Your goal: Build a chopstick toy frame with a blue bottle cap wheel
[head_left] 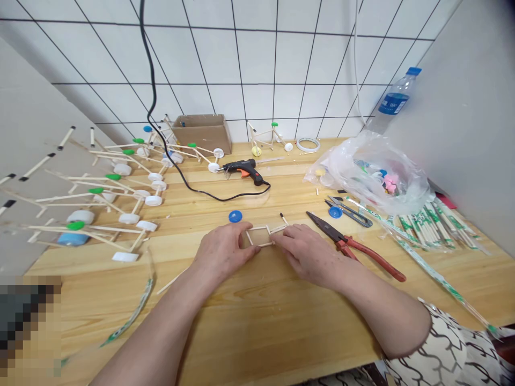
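The left hand (223, 252) and right hand (308, 252), fingers half-curled, gripped opposite ends of a small rectangular frame of wooden sticks (259, 228), its long axis running left-right, near the middle of the table (257, 332). A blue bottle cap (235, 216) lay just beyond; red-handled pliers (354, 246) lay right.

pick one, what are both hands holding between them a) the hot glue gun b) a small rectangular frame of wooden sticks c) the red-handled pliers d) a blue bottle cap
B: the left hand and the right hand grip opposite ends of the small rectangular frame of wooden sticks.
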Demonstrator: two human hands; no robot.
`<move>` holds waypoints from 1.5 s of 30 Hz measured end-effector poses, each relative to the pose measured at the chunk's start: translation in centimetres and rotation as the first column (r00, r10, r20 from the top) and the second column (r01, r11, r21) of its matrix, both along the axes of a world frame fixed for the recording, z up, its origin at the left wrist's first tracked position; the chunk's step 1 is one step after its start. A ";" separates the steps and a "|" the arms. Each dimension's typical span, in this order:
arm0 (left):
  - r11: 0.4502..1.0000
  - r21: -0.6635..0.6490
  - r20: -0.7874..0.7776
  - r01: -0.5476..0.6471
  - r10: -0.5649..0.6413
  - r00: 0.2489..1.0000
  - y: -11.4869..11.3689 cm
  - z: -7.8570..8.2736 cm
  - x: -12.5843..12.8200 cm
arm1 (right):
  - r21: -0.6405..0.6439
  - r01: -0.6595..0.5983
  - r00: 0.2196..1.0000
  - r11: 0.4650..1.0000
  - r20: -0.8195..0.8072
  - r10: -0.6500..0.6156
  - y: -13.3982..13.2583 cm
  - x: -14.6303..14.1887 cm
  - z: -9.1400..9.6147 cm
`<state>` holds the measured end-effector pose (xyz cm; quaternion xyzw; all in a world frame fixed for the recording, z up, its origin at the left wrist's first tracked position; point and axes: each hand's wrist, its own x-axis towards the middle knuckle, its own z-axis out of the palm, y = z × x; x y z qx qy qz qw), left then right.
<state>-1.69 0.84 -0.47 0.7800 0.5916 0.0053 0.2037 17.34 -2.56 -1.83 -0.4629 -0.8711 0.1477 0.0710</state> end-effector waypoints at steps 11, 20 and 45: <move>0.997 -0.017 -0.024 -0.069 0.069 0.997 0.4 0.4 -0.6 | -0.020 0.024 0.999 1.000 0.043 -0.023 0.1 -0.2 0.0; 0.999 -0.007 -0.035 -0.043 0.042 0.998 0.2 0.4 -0.4 | -0.038 0.026 0.997 0.999 0.069 -0.024 0.0 -0.3 0.3; 0.999 0.005 0.076 -0.054 0.053 0.996 0.3 0.1 -1.0 | 0.016 0.004 1.000 1.000 0.010 -0.004 0.0 0.0 -0.3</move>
